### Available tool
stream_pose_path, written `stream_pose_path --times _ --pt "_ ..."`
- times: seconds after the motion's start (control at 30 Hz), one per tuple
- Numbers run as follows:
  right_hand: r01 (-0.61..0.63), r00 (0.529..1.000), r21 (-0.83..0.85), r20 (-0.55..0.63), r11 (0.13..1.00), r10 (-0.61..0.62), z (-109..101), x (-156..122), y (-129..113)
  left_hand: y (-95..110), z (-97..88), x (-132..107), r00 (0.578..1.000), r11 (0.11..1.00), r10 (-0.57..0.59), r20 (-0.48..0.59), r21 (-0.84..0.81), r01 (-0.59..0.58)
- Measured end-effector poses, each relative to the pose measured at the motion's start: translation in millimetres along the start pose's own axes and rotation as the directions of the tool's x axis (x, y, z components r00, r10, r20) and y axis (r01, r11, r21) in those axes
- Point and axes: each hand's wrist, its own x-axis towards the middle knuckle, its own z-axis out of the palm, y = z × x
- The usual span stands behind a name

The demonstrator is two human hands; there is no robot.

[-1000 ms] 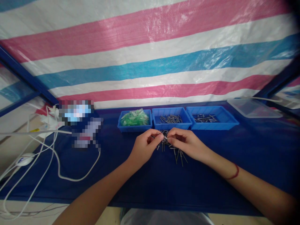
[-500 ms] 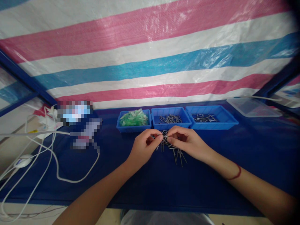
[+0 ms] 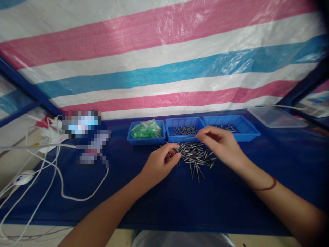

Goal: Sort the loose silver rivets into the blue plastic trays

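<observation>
A heap of small metal pins (image 3: 194, 156) lies on the blue table (image 3: 180, 199) in front of three blue bins. My left hand (image 3: 160, 163) rests at the heap's left edge, fingers curled in a pinch on the pins there. My right hand (image 3: 221, 144) is raised above the heap's right side, thumb and forefinger pinched on one thin pin (image 3: 191, 137) that points toward the middle bin (image 3: 185, 129). The middle bin and the right bin (image 3: 230, 127) each hold loose metal pins. The left bin (image 3: 146, 132) holds green plastic pieces.
White cables (image 3: 51, 178) loop over the table's left side, beside blurred-out items. A clear plastic lid or tray (image 3: 277, 116) sits at the far right. A striped pink, white and blue tarp (image 3: 164, 58) hangs close behind the bins. Blue frame bars run along both sides.
My hands have come apart. The right hand rose and moved right, toward the middle bin, with a pin. The left hand dropped to the heap, which shows more now.
</observation>
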Motion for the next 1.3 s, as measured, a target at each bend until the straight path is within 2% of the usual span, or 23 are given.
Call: stream_pose_path --times 0.07,0.17,0.23,0.3,0.4,0.53,0.7,0.8,1.07,1.17,1.3 --pt "-0.049 0.988 -0.199 -0.153 0.979 0.018 -22 11 12 -3 -3.6 1 0.998 0.983 0.065 0.021 0.172 -0.068" --pt "-0.161 0.957 -0.385 -0.287 0.909 0.048 -54 22 31 -10 -8.0 2 0.991 0.907 0.119 0.056 0.401 -0.131" --pt "-0.215 0.945 -0.484 -0.322 0.849 0.056 -67 25 41 -15 -9.3 4 0.991 0.869 0.108 0.08 0.476 -0.133" --pt "-0.23 0.949 -0.554 -0.311 0.8 0.057 -72 25 48 -18 -9.4 5 0.991 0.85 0.081 0.104 0.512 -0.123" --pt "-0.205 0.96 -0.617 -0.276 0.76 0.035 -67 24 49 -20 -8.6 5 0.989 0.833 0.057 0.136 0.54 -0.122" --pt "-0.13 0.971 -0.651 -0.236 0.748 -0.037 -56 22 39 -19 -7.4 5 0.986 0.804 0.061 0.154 0.578 -0.14" --pt "-0.021 0.942 -0.642 -0.269 0.766 -0.2 -37 16 22 -18 -5.5 5 0.987 0.765 0.07 0.143 0.627 -0.145" --pt "0.076 0.934 -0.598 -0.237 0.798 -0.267 -23 9 14 -19 -3.8 5 0.988 0.762 0.078 0.132 0.631 -0.145" --pt "0.255 0.947 -0.495 -0.046 0.83 -0.319 1 -4 1 -21 -0.1 6 0.985 0.734 0.124 0.117 0.658 -0.17" --pt "0.286 0.947 -0.464 0.003 0.839 -0.321 7 -7 -1 -18 1.4 8 0.983 0.716 0.148 0.109 0.674 -0.182" --pt "0.296 0.951 -0.438 0.055 0.849 -0.303 13 -10 0 -16 5.2 10 0.976 0.651 0.177 0.129 0.728 -0.214"
